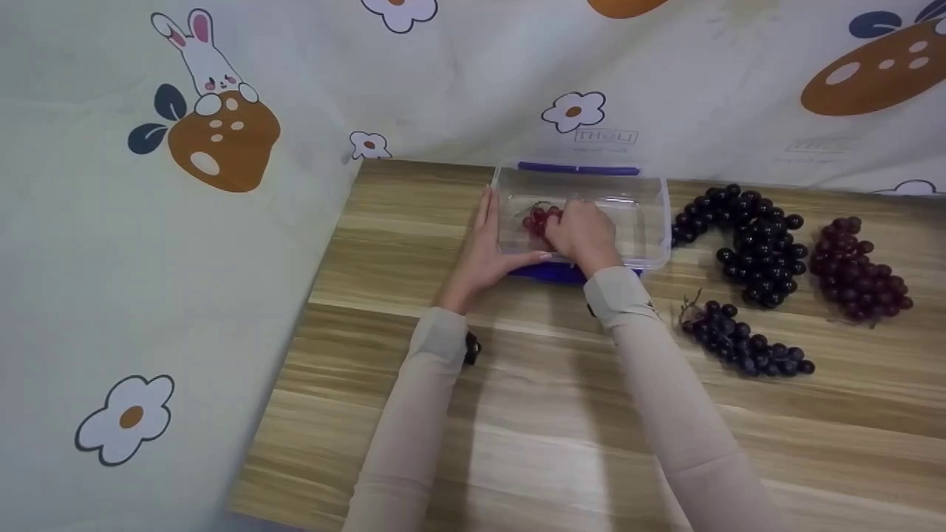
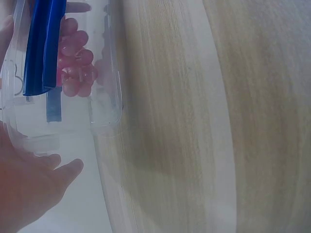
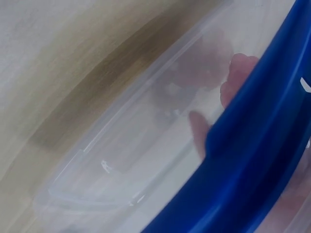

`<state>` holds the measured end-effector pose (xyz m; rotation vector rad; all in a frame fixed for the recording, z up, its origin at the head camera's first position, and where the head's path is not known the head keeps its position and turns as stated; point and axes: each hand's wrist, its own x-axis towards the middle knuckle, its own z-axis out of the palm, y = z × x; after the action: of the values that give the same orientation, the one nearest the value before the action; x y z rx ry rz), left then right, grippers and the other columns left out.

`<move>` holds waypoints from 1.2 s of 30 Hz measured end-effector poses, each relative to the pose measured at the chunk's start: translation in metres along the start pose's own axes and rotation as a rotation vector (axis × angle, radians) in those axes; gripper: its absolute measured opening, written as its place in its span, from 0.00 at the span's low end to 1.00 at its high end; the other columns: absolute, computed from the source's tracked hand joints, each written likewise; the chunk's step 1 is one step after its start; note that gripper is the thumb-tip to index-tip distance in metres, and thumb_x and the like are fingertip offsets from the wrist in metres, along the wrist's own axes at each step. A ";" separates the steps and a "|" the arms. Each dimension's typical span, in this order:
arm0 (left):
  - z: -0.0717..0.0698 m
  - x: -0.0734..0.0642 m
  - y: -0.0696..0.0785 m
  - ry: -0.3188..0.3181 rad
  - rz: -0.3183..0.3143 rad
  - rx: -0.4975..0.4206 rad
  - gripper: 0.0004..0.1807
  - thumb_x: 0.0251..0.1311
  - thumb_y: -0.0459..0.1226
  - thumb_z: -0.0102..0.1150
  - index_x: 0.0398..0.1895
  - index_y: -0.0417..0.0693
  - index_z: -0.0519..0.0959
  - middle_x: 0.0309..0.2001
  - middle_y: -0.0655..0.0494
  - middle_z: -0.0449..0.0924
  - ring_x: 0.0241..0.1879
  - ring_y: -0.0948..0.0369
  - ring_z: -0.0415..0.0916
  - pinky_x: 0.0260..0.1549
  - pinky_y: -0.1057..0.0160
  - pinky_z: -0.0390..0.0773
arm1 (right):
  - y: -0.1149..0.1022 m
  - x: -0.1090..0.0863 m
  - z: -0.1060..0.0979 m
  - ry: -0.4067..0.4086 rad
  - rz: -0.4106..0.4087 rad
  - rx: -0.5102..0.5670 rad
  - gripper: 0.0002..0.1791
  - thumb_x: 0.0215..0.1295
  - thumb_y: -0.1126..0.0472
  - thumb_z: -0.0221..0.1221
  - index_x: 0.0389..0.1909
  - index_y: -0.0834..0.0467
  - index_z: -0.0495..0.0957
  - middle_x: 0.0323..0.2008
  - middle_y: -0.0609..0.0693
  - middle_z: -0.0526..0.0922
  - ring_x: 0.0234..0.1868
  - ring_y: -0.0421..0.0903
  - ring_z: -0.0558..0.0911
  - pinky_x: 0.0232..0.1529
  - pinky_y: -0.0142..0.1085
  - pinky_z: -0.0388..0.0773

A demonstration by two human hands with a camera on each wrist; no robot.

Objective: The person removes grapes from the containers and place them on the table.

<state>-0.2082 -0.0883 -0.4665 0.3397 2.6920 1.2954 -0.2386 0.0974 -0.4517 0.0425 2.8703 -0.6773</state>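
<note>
A clear plastic container (image 1: pixel 654 222) with blue clips stands near the table's back edge. Inside, at its left part, lies a small bunch of red grapes (image 1: pixel 537 220), pinkish in the left wrist view (image 2: pixel 75 53). My right hand (image 1: pixel 584 229) reaches into the container with curled fingers and holds the bunch at its right side; a blue clip (image 3: pixel 252 131) hides much of this hand in the right wrist view. With straight fingers and thumb spread, my left hand (image 1: pixel 482 247) rests against the container's left wall and front rim.
Right of the container lie a large bunch of black grapes (image 1: pixel 765 255), a dark red bunch (image 1: pixel 857 277) and a smaller dark bunch (image 1: pixel 746 343) nearer me. A patterned cloth (image 1: pixel 458 81) hangs behind the wooden table (image 1: pixel 532 421) and covers its left side.
</note>
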 end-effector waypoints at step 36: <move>0.000 0.000 -0.002 0.003 0.002 -0.017 0.76 0.51 0.58 0.81 0.87 0.45 0.34 0.87 0.49 0.27 0.86 0.47 0.32 0.84 0.50 0.41 | -0.001 -0.003 -0.001 0.096 -0.137 0.091 0.19 0.62 0.69 0.65 0.55 0.72 0.82 0.54 0.70 0.83 0.58 0.65 0.82 0.64 0.56 0.79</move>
<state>-0.2086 -0.0890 -0.4679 0.3384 2.6827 1.3191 -0.2358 0.0971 -0.4496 -0.1124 2.9530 -0.8544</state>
